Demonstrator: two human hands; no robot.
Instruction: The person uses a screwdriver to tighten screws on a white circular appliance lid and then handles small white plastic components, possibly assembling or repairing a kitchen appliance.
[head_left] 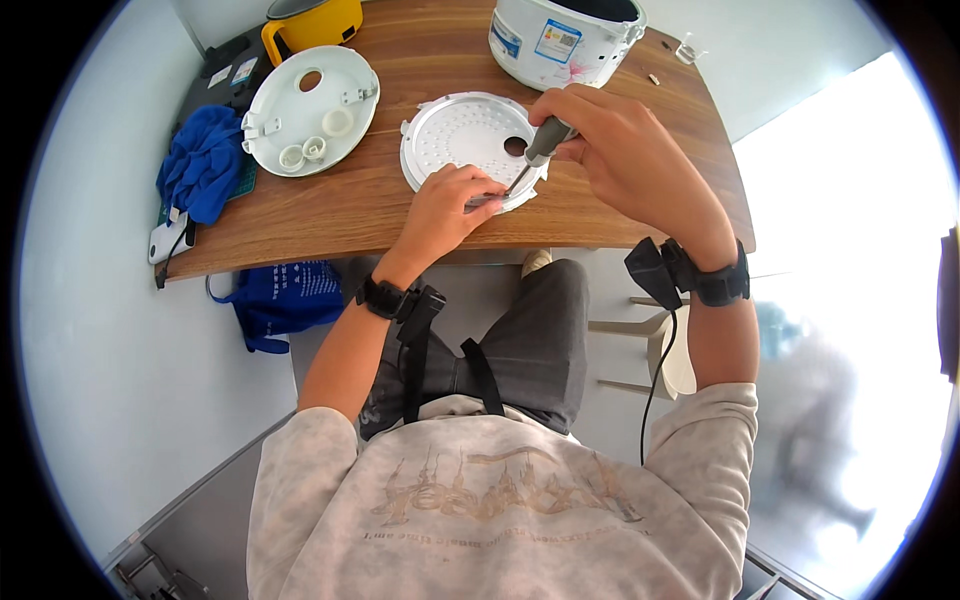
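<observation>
A round, perforated metal disc [455, 135] with a dark hole lies near the table's front edge. My right hand [610, 135] grips a screwdriver [541, 146] by its grey handle, holding it tilted. The screwdriver's tip meets the disc's near rim, just beside my left fingers. My left hand [447, 212] rests on that same near edge, thumb and fingers closed around the rim by the tip. Whatever sits under the tip is too small to make out.
To the left lies a white oval lid [290, 110] with small round parts on it. Beside it are a blue cloth [203, 165] and a white device [170, 240]. A yellow pot [320, 28] and a white rice cooker body [560, 45] stand at the back.
</observation>
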